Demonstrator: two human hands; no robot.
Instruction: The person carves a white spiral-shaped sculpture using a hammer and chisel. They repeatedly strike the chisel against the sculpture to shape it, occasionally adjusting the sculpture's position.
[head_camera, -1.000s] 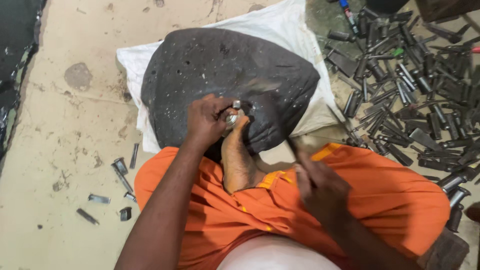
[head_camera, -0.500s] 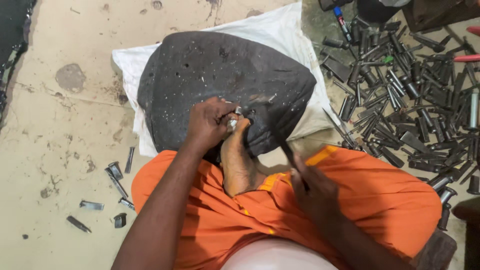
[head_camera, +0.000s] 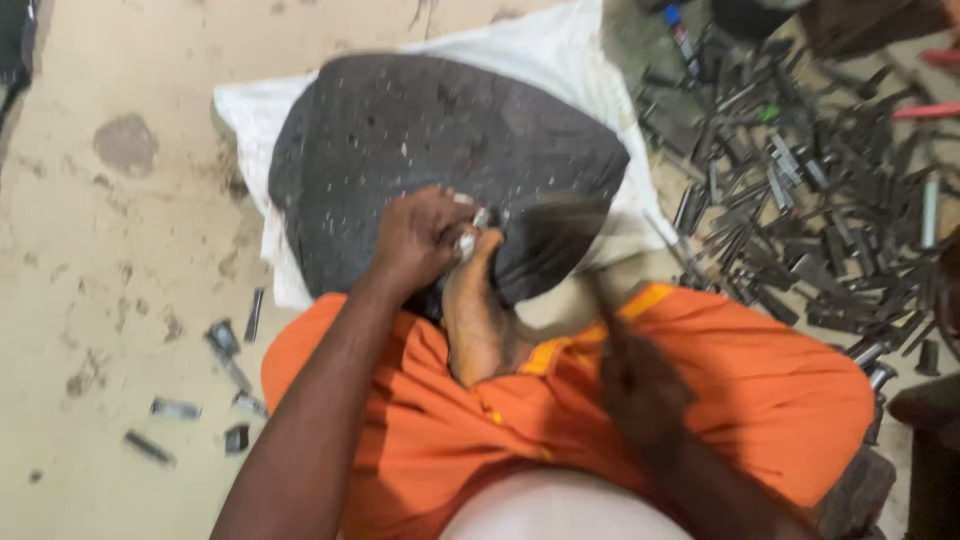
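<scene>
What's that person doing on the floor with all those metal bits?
A person in orange sits on the floor. The left hand pinches a small metal piece against a big dark stone, beside the foot. The right hand grips a hammer, blurred just above the piece. The stone rests on a white sack. A heap of metal pieces lies to the right.

A: Open passage, left side: bare concrete floor (head_camera: 110, 250) is lying free, a few loose metal pieces (head_camera: 225, 345) scattering near the orange cloth (head_camera: 760, 390).

B: Obstructions, right side: a dense pile of metal rods (head_camera: 810, 200) is crowding the ground. Centre: the dark stone (head_camera: 430, 130) on its white sack (head_camera: 560, 50) is blocking.
</scene>
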